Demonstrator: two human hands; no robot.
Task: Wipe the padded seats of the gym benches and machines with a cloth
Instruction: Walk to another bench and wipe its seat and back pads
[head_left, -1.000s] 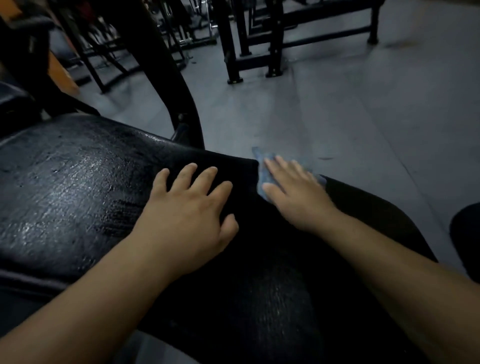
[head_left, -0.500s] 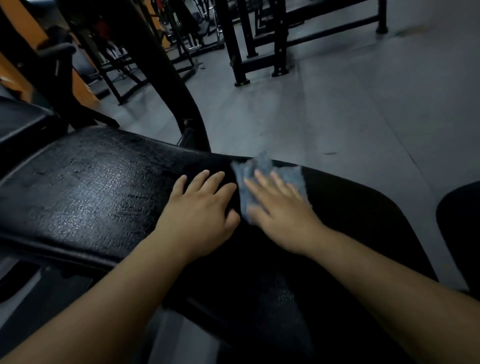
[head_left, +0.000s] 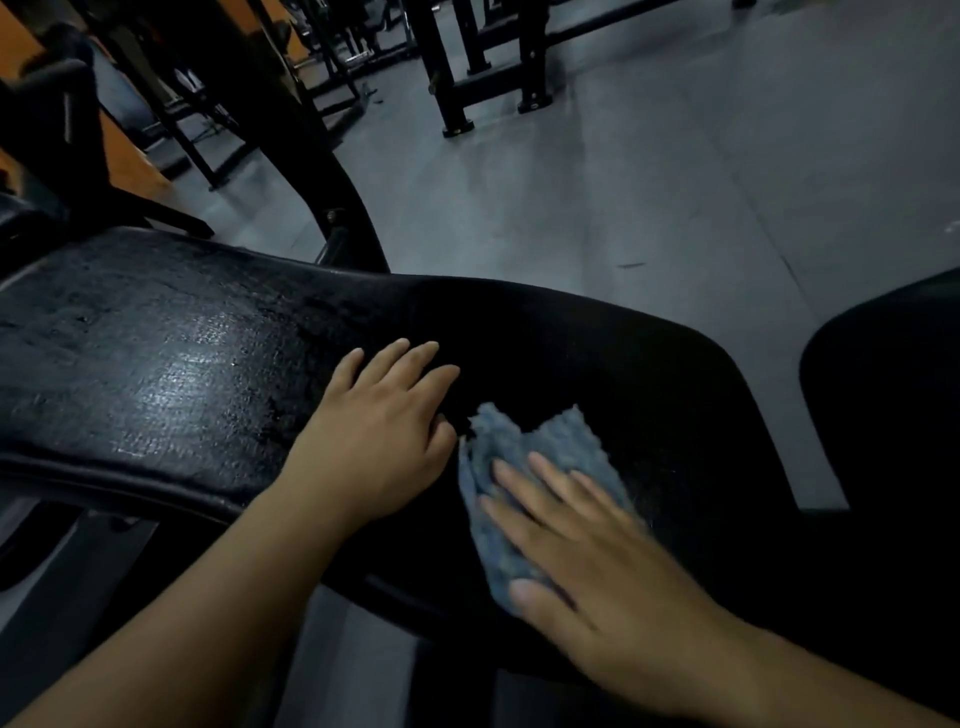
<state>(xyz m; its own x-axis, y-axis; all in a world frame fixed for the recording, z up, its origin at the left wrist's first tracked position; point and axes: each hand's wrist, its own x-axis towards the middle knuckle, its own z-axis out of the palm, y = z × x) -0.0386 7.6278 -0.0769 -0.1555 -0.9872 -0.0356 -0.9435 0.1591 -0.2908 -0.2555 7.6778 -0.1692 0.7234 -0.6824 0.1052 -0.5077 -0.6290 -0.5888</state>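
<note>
The single head-worn camera looked forward and down, close over the padded seat, with gym floor beyond.

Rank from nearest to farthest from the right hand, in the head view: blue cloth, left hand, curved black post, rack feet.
1. Blue cloth, under the right hand.
2. Left hand, leftward on the seat.
3. Curved black post, behind the seat.
4. Rack feet, far across the floor.

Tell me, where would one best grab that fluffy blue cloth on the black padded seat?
Probably its crumpled far edge, pinched from above: the fluffy blue cloth lies on the black padded seat, the right hand presses flat on its near part, and only those folds ahead of it stand free.
</note>
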